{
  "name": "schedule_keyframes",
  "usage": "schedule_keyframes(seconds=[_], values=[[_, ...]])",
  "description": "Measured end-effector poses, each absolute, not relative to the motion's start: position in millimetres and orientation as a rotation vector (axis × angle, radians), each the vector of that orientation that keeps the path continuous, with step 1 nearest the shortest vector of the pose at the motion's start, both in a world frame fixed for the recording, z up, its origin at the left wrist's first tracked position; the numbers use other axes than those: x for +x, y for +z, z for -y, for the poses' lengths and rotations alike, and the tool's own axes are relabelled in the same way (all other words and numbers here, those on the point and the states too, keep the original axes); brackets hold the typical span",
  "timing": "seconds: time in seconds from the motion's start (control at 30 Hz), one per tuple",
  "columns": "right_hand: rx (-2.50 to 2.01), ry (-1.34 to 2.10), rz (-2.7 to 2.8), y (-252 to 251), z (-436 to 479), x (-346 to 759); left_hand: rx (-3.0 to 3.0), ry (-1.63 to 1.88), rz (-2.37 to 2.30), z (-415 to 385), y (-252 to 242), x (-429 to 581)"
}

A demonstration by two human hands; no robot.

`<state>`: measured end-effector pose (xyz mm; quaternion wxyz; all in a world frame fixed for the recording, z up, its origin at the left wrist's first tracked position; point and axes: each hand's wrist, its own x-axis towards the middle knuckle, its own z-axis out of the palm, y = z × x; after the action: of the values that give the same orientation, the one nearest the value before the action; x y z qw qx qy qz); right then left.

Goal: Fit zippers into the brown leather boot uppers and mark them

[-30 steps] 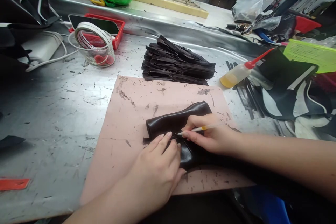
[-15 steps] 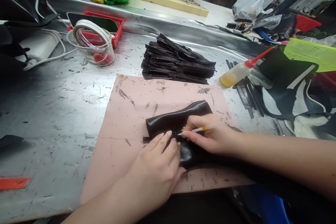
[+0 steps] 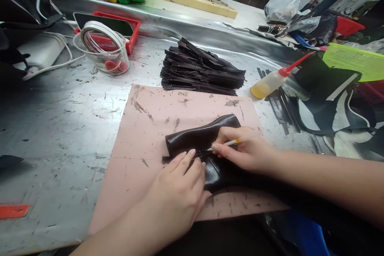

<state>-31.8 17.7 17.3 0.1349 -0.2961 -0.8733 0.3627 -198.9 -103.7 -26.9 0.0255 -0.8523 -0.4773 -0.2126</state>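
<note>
A glossy black leather piece (image 3: 213, 174), shaped like a boot shaft, lies folded open on a pink mat (image 3: 120, 180). Along its middle runs a black zipper strip (image 3: 167, 159), whose end sticks out on the left. My left hand (image 3: 181, 186) rests on the leather and zipper, its fingers stretched out and pressing down, the thumb at the near edge. Just to its right, my right hand (image 3: 243, 150) pinches a thin white pen-like tool (image 3: 230, 143) with a yellow band. The tool's tip touches or nearly touches the zipper line; which one I cannot tell.
Behind the mat sits a pile of black zippers (image 3: 201, 68). A glue bottle (image 3: 267, 86) with a red nozzle leans at right, near black strips (image 3: 279, 106). To the left are a clear cup (image 3: 112, 60) with tape rolls and a red basket (image 3: 135, 34).
My right hand has moved slightly to the right along the zipper with the pen-like tool. My left hand stays in place on the leather. The view has shifted a little.
</note>
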Motion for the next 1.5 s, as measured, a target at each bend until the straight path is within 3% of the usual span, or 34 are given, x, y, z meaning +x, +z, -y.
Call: schedule_keyframes(seconds=[1.5], values=[[-0.974,1.138,2.479,20.9,-19.5,-27.3,-2.635,-0.671,1.471,102.3,-22.6,-198.9]])
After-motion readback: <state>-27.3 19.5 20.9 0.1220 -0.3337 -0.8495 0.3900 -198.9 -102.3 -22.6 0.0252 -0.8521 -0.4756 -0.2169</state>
